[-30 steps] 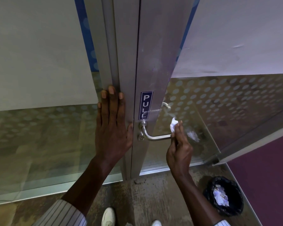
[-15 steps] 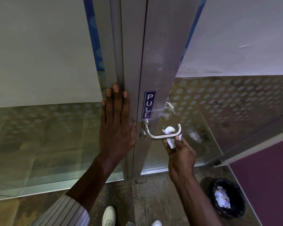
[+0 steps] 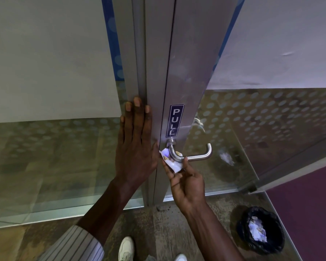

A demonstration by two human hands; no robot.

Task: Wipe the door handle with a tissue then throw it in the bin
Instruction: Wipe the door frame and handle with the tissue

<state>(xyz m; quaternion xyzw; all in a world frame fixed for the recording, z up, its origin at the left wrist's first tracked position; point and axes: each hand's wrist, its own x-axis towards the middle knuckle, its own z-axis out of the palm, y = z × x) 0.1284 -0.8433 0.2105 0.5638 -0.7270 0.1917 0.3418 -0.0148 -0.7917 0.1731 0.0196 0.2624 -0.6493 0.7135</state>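
Observation:
A brushed steel lever door handle (image 3: 198,156) juts from the grey metal door stile (image 3: 186,76) below a blue PULL label (image 3: 174,120). My right hand (image 3: 186,180) is under the handle, palm up, pressing a crumpled white tissue (image 3: 171,162) against the bend of the lever near its base. My left hand (image 3: 136,142) lies flat with fingers spread on the door frame just left of the handle. A black-lined bin (image 3: 261,231) stands on the floor at lower right.
Glass panels with a dotted film flank the door on both sides. The bin holds crumpled paper (image 3: 257,232). My white shoes (image 3: 126,248) stand on worn concrete floor below the door. A purple floor area (image 3: 309,204) lies to the right.
My right hand slid the tissue leftward along the lever, from its free end to the bend near the base. The left hand stayed flat on the frame.

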